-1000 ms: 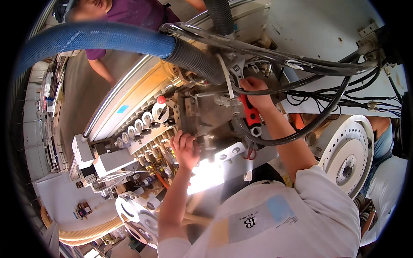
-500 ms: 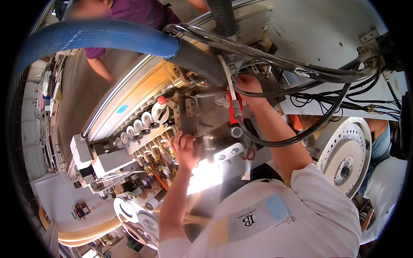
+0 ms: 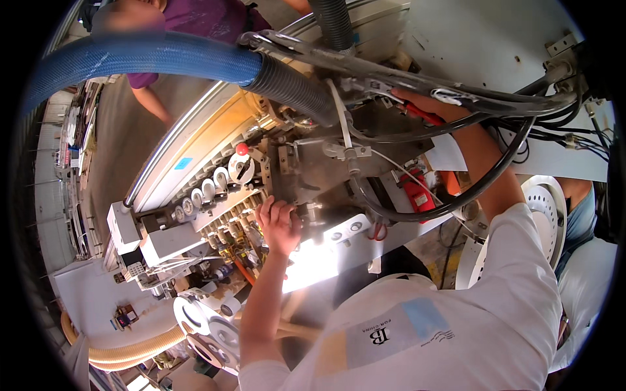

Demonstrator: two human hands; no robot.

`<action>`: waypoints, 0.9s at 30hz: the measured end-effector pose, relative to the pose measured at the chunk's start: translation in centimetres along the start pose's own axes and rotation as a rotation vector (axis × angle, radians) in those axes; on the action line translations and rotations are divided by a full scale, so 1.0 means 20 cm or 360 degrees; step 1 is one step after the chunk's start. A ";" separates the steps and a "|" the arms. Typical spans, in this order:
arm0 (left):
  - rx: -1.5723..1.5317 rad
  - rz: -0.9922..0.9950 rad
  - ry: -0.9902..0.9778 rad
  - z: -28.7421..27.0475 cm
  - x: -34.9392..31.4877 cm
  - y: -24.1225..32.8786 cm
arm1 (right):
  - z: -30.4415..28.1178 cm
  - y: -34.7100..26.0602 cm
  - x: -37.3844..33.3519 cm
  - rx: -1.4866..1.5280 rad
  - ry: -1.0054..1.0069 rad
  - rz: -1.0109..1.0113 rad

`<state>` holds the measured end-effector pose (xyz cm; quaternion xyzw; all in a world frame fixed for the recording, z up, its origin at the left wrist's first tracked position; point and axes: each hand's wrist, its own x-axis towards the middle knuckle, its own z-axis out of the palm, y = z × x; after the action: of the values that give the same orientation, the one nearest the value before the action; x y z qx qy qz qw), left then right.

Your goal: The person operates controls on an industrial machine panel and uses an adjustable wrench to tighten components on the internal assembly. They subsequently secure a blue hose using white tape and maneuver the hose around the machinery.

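Note:
My right hand (image 3: 427, 104) reaches out on the right, partly hidden behind black hoses (image 3: 391, 79). It is closed on a red-handled tool (image 3: 424, 114) whose thin metal end points left toward the machine's fittings; the tool's exact kind is hard to make out. My left hand (image 3: 278, 226) rests at the edge of the machine bed (image 3: 313, 173), fingers bent and a little apart, apparently holding nothing. Close by it are a row of brass-coloured fittings (image 3: 228, 221) and a round white disc with a red knob (image 3: 242, 150).
A thick blue hose (image 3: 150, 58) with a black ribbed end crosses the upper left. Beyond it stands a person in a purple shirt (image 3: 202, 19). A red container (image 3: 417, 192) lies right of the bed, near red-handled scissors (image 3: 377, 231). A large white wheel (image 3: 544, 208) stands right.
My right hand has moved up and to the right with the red-handled tool, uncovering the red container. The black hoses shifted slightly. My left hand has barely moved.

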<state>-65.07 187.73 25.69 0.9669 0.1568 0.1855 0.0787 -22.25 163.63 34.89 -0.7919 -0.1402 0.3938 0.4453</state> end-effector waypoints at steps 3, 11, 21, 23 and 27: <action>0.0014 0.0004 -0.0022 0.00 0.02 0.01 | -0.07 0.25 0.08 0.0279 -0.0018 -0.0184; -0.0025 0.0012 -0.0006 0.01 -0.01 -0.02 | 0.34 0.19 -0.20 0.0697 0.0292 -0.0035; -0.0034 0.0000 0.0008 0.00 0.01 -0.01 | 0.69 0.11 -0.01 0.0747 0.0253 -0.0261; -0.0038 -0.0008 0.0008 0.00 0.01 -0.01 | 0.74 0.17 0.12 0.0702 0.0258 -0.0275; -0.0016 0.0017 -0.0001 0.01 0.00 -0.02 | 0.75 0.19 0.22 0.0601 0.0254 -0.0211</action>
<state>-65.07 188.10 25.47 0.9673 0.1508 0.1864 0.0827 -31.13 172.90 25.20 -0.7122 -0.0799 0.3190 0.6202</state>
